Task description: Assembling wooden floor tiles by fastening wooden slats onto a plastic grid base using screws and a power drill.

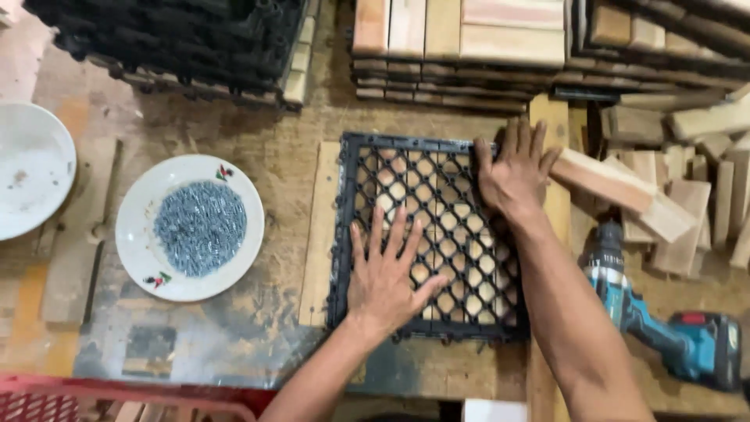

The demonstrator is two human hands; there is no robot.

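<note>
Black lattice grid (437, 234), teal drill (664, 328)

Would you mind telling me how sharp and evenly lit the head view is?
Head view: soft even light, no harsh glare; the black grid and both hands, left and right, are fairly sharp; the drill is slightly soft; faint shadows under the stacks.

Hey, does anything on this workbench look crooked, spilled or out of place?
Nothing is spilled: the screws sit heaped on their plate. Only the loose wooden slats at right lie jumbled, unlike the neat stacks behind the black plastic grid.
</note>
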